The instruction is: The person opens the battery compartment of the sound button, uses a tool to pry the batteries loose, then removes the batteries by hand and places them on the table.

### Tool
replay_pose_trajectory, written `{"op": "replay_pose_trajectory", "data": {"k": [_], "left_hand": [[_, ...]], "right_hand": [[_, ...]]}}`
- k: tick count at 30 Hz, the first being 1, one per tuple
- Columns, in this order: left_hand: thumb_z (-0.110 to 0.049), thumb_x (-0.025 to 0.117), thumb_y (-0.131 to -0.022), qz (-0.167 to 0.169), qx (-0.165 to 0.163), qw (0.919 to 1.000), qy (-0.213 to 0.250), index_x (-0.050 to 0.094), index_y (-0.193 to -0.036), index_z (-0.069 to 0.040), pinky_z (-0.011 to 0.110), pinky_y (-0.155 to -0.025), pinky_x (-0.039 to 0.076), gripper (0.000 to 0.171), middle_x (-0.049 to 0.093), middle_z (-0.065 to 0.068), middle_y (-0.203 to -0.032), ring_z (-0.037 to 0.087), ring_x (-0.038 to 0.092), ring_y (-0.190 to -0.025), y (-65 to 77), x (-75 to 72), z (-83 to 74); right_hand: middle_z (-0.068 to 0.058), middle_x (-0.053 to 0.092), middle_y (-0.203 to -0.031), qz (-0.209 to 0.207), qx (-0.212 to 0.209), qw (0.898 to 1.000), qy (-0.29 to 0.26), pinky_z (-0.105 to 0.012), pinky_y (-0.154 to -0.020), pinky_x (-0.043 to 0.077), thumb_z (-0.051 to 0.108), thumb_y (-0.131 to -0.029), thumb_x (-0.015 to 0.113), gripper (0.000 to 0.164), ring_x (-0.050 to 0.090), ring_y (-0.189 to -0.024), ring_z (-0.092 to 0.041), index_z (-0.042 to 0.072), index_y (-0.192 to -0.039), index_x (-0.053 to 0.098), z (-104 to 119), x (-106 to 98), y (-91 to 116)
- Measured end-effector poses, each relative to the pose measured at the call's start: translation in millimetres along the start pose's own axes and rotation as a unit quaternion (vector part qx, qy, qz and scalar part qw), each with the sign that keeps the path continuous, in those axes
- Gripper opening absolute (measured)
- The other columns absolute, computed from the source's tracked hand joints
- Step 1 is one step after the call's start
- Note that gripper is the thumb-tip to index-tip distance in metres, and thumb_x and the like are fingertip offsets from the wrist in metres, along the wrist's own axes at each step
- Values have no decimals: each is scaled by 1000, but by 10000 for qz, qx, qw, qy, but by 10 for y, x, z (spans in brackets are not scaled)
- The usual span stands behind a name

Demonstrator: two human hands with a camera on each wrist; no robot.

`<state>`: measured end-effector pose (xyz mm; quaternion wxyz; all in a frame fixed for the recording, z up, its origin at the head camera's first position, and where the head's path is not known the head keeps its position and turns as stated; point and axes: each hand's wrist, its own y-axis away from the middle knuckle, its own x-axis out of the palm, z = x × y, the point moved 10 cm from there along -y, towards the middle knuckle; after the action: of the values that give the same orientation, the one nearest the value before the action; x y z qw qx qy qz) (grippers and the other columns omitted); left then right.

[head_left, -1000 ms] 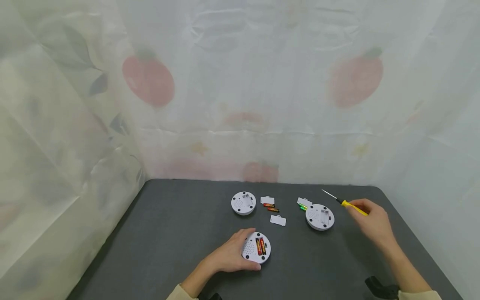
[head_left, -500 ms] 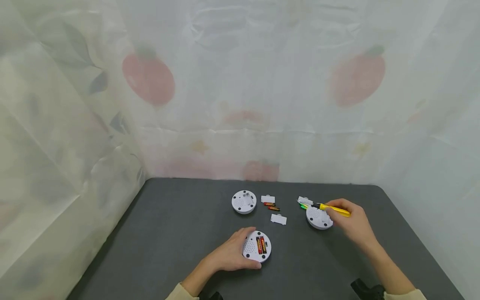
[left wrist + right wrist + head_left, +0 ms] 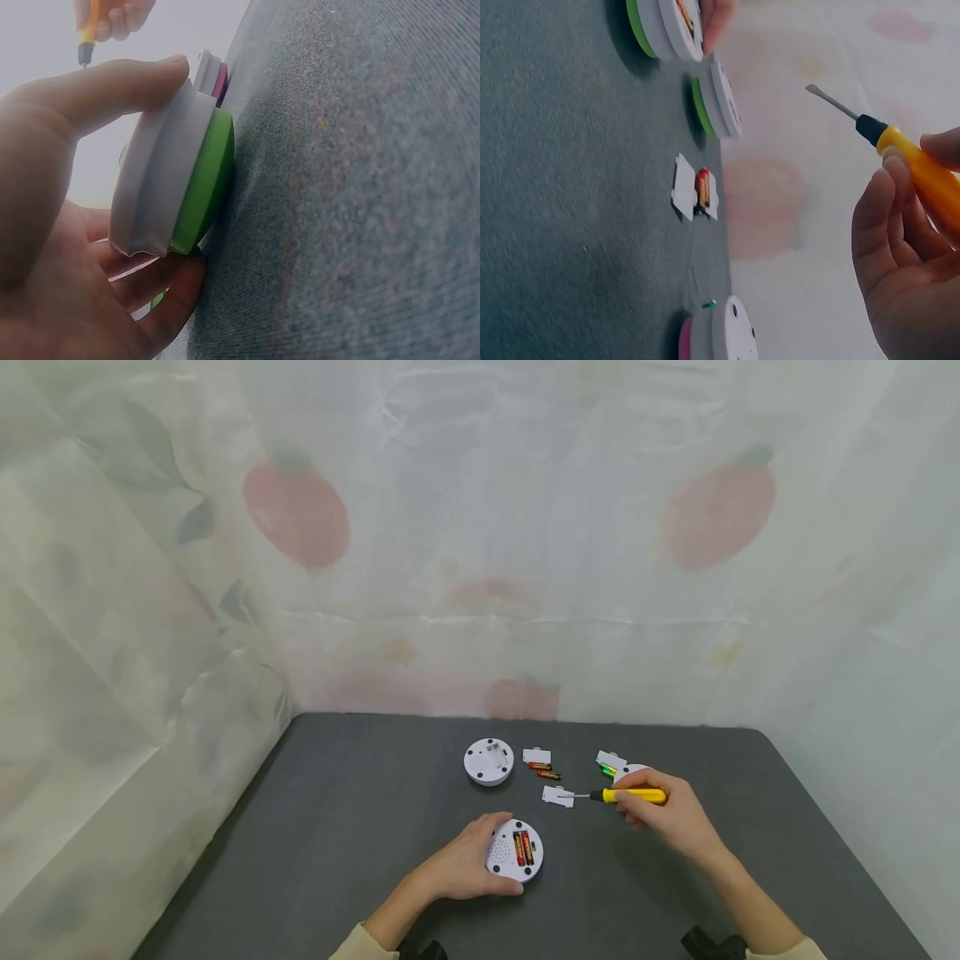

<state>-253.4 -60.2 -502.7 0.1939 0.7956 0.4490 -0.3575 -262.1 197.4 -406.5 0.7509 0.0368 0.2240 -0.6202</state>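
Note:
My left hand (image 3: pixel 468 864) grips the left edge of a round white battery device (image 3: pixel 501 855) with speaker holes, near the table's front. Two red-and-black batteries (image 3: pixel 522 848) sit side by side in its uncovered compartment. In the left wrist view, thumb and fingers curve round its white body (image 3: pixel 161 169), and its table-side part is green. My right hand (image 3: pixel 667 814) holds a screwdriver (image 3: pixel 641 795) by its yellow handle. From the head camera, the shaft points left over a loose white battery cover (image 3: pixel 558 797); the right wrist view shows its flat tip raised off the table.
Another round device (image 3: pixel 487 763) with an uncovered compartment stands at the back. A third device (image 3: pixel 628 772) is partly hidden behind my right hand. Near them lie two more covers (image 3: pixel 536 756) (image 3: pixel 611 759), red-and-black batteries (image 3: pixel 548 774) and green batteries (image 3: pixel 608 770).
My right hand has carried the screwdriver leftward from the table's right side, passing over the right-hand device toward the middle. My left hand stays on its device.

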Motion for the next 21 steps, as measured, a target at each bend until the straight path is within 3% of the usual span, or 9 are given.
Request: {"op": "replay_pose_trajectory", "data": {"k": [8, 16, 21], "left_hand": [[-51, 86, -72, 15, -4, 10000, 11, 43, -149, -11, 35, -94, 43, 96, 51, 1, -134, 14, 47, -113, -6, 6, 1], [-50, 86, -72, 1, 55, 10000, -24, 44, -148, -11, 33, -93, 43, 95, 52, -2, -131, 12, 47, -112, -9, 13, -15], [-51, 86, -73, 44, 43, 10000, -64, 44, -148, -12, 33, -93, 43, 94, 52, -2, -131, 12, 47, -112, -8, 18, -14]], "right_hand": [[-17, 65, -81, 781, -234, 9963, -263, -36, -61, 56, 9, -98, 67, 11, 61, -64, -23, 0, -103, 69, -14, 295, -9], [-16, 64, -78, 1400, 155, 9894, -357, -43, -63, 57, 16, -99, 66, 14, 60, -65, -19, 3, -103, 68, -142, 535, 36], [-21, 63, -78, 1650, 229, 9855, -316, -40, -63, 57, 18, -99, 67, 14, 60, -65, -17, 5, -103, 69, -174, 656, 56]]}}
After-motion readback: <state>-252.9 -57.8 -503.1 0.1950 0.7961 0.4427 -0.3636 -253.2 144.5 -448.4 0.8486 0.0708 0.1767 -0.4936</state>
